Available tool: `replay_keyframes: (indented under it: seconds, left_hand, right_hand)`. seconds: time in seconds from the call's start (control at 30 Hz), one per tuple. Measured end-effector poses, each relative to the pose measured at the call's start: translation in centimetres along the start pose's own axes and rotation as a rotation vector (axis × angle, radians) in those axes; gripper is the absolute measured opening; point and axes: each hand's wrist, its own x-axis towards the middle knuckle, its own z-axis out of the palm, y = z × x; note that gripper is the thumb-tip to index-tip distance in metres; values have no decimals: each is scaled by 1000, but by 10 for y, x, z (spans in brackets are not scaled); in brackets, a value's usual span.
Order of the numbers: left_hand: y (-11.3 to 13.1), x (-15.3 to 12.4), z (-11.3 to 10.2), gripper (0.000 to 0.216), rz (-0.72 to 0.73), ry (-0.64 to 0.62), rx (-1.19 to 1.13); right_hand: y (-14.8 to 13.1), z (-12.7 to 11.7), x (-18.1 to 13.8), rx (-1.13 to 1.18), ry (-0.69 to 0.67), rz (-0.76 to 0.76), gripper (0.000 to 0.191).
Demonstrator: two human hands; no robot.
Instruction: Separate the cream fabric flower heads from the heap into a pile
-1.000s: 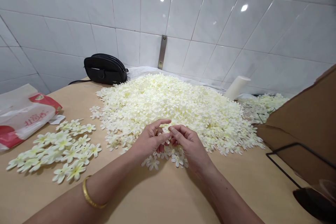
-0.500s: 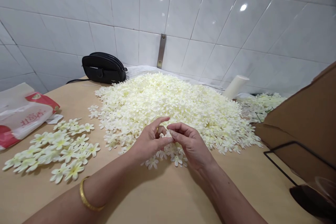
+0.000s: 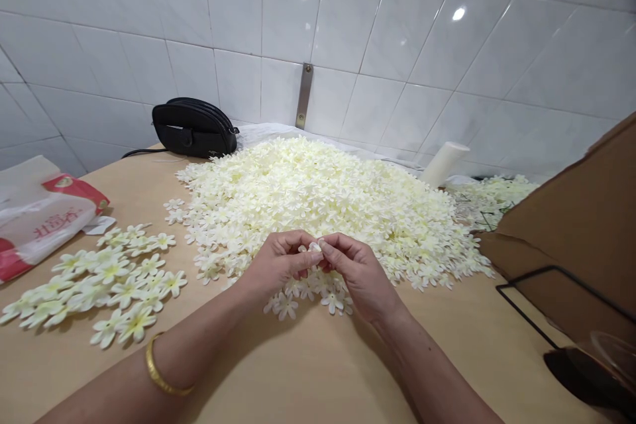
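My left hand (image 3: 278,262) and my right hand (image 3: 355,275) meet at the near edge of a big heap of cream fabric flowers (image 3: 322,202). Between the fingertips of both hands sits one small cream fabric flower (image 3: 314,248), pinched from either side. The fingers of both hands are curled closed around it. A gold bangle (image 3: 159,371) circles my left wrist. A few loose flowers (image 3: 308,295) lie on the table just under my hands.
A spread-out group of flowers with yellow centres (image 3: 99,285) lies at the left. A red and white plastic bag (image 3: 40,218) is at the far left, a black pouch (image 3: 193,129) by the tiled wall, a white roll (image 3: 444,164) behind the heap, a cardboard box (image 3: 581,232) at the right.
My left index finger, stretched out earlier, has curled down onto the flower. Both hands stay at the same spot by the heap's edge.
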Motion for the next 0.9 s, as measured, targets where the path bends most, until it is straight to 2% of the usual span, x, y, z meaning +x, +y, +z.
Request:
replay_keyframes:
  seconds: [0.2, 0.47, 0.7, 0.9]
  left_hand:
    - [-2, 0, 0, 16, -57, 2, 65]
    - [-1, -1, 1, 15, -77, 2, 53]
    - [-3, 1, 0, 16, -156, 29, -118]
    - [-6, 3, -2, 19, -190, 49, -143]
  right_hand:
    - [-1, 1, 1, -9, 67, -39, 19]
    - [3, -1, 2, 11, 25, -9, 17]
    - [-2, 0, 1, -156, 131, -79, 17]
    - [-2, -3, 2, -268, 212, -155, 17]
